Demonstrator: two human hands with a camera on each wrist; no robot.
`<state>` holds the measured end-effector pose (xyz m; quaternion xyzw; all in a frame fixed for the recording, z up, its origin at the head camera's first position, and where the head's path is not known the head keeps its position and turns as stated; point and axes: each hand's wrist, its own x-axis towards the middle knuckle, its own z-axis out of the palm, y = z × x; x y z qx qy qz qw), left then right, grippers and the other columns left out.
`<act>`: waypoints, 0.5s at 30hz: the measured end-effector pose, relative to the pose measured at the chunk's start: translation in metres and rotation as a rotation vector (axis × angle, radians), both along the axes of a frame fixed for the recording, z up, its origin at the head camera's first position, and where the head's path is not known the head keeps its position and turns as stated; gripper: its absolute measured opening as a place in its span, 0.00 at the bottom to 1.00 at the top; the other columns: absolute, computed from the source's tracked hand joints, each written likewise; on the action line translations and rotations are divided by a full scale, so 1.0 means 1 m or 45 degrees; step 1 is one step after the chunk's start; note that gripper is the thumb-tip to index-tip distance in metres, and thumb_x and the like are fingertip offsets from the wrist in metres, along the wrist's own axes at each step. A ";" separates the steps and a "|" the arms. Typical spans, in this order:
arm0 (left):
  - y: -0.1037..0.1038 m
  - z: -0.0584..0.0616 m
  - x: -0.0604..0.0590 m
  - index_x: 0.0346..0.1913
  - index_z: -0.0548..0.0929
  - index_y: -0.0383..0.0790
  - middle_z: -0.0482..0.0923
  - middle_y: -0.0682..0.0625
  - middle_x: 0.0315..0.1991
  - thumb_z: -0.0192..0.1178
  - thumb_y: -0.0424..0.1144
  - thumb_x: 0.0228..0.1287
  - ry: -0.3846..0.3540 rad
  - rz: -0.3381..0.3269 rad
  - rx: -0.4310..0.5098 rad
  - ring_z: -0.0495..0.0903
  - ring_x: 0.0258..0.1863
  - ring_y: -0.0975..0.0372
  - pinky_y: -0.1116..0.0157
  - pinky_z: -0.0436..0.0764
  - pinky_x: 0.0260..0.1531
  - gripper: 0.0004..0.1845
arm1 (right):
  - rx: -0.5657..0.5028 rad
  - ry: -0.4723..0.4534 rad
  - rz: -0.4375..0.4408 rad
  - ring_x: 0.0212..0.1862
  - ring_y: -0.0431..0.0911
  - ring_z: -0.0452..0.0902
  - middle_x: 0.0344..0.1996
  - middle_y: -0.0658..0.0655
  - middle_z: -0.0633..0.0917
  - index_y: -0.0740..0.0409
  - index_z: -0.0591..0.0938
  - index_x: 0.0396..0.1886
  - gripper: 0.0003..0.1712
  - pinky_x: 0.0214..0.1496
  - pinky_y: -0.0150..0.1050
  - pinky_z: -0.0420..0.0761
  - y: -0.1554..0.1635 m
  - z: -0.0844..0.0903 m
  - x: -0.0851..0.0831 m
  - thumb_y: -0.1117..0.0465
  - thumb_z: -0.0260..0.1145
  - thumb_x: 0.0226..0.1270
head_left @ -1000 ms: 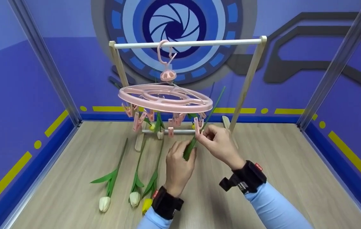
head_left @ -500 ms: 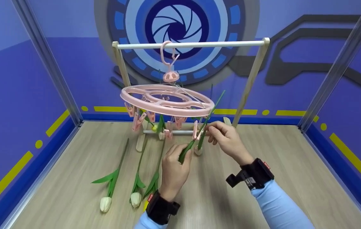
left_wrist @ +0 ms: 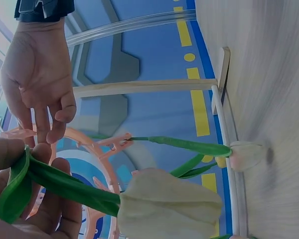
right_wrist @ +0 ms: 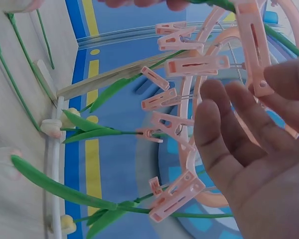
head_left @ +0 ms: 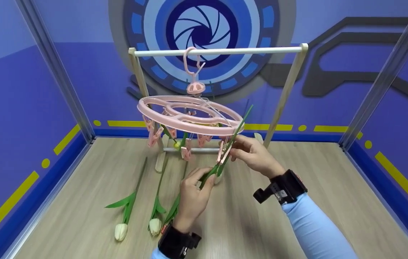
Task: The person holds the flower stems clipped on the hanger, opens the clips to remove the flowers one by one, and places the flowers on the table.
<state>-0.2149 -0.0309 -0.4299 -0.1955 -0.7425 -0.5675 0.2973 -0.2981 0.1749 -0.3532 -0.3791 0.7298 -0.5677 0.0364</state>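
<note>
A pink round clip hanger (head_left: 189, 115) hangs by its hook from the white rod (head_left: 218, 51) of a wooden rack. My left hand (head_left: 203, 178) grips a green tulip stem (head_left: 212, 169) just below the hanger's right rim. In the left wrist view the stem's white flower head (left_wrist: 169, 204) hangs beside that hand's fingers (left_wrist: 45, 209). My right hand (head_left: 228, 145) pinches a pink clip (head_left: 222, 154) at the stem. The right wrist view shows its fingers (right_wrist: 249, 129) next to that clip (right_wrist: 251, 50). A few tulips hang from other clips (head_left: 186, 149).
Two white tulips (head_left: 120, 230) (head_left: 153, 226) and another stem (head_left: 173, 212) lie on the wooden tabletop (head_left: 297, 172) left of my left wrist. The rack's foot bar (head_left: 189, 149) sits behind them. Blue walls and metal posts (head_left: 54, 68) enclose the table.
The hanger has tilted and swung slightly. My right hand has moved in onto the clip at the right rim, and my left hand has lowered a little, still holding the stem.
</note>
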 end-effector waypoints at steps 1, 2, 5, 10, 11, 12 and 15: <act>-0.001 0.000 0.000 0.47 0.89 0.38 0.87 0.50 0.38 0.65 0.34 0.72 -0.016 -0.014 0.007 0.84 0.36 0.61 0.62 0.83 0.39 0.07 | 0.003 -0.004 0.023 0.45 0.46 0.82 0.52 0.65 0.85 0.71 0.73 0.69 0.23 0.44 0.35 0.81 0.000 0.000 -0.001 0.69 0.58 0.78; -0.002 0.000 0.000 0.47 0.89 0.39 0.87 0.50 0.38 0.65 0.34 0.72 -0.026 -0.028 0.012 0.84 0.35 0.61 0.63 0.83 0.39 0.07 | 0.009 -0.006 0.042 0.45 0.46 0.82 0.52 0.64 0.86 0.71 0.74 0.69 0.23 0.44 0.35 0.81 0.000 0.001 -0.001 0.68 0.58 0.78; -0.004 -0.001 0.000 0.48 0.89 0.40 0.87 0.51 0.38 0.65 0.35 0.72 -0.056 -0.059 0.023 0.83 0.35 0.61 0.64 0.82 0.40 0.07 | 0.011 -0.020 0.095 0.47 0.45 0.84 0.51 0.64 0.86 0.70 0.76 0.67 0.22 0.46 0.36 0.83 0.001 0.002 -0.002 0.68 0.58 0.78; -0.008 -0.001 0.000 0.49 0.89 0.40 0.87 0.51 0.39 0.65 0.37 0.73 -0.123 -0.081 0.041 0.83 0.37 0.61 0.64 0.81 0.42 0.08 | 0.007 -0.028 0.150 0.50 0.47 0.86 0.51 0.68 0.85 0.70 0.75 0.67 0.22 0.51 0.40 0.85 0.003 0.002 -0.003 0.70 0.59 0.76; -0.008 -0.001 0.000 0.49 0.89 0.40 0.87 0.51 0.39 0.65 0.38 0.73 -0.139 -0.080 0.042 0.83 0.37 0.61 0.64 0.81 0.42 0.08 | 0.010 -0.026 0.152 0.51 0.48 0.86 0.51 0.69 0.85 0.69 0.76 0.67 0.22 0.51 0.40 0.85 0.003 0.002 -0.004 0.69 0.59 0.76; -0.009 -0.001 0.000 0.49 0.89 0.40 0.87 0.51 0.39 0.65 0.38 0.73 -0.148 -0.078 0.046 0.83 0.37 0.61 0.64 0.81 0.42 0.08 | 0.012 -0.022 0.153 0.51 0.49 0.86 0.52 0.70 0.85 0.69 0.76 0.66 0.21 0.51 0.40 0.85 0.004 0.002 -0.004 0.69 0.60 0.76; -0.010 -0.001 0.000 0.50 0.89 0.38 0.87 0.51 0.38 0.65 0.38 0.73 -0.162 -0.069 0.048 0.83 0.37 0.61 0.64 0.81 0.42 0.09 | 0.027 0.011 0.142 0.50 0.51 0.86 0.53 0.70 0.84 0.70 0.77 0.65 0.20 0.50 0.38 0.85 0.004 0.003 -0.004 0.69 0.61 0.77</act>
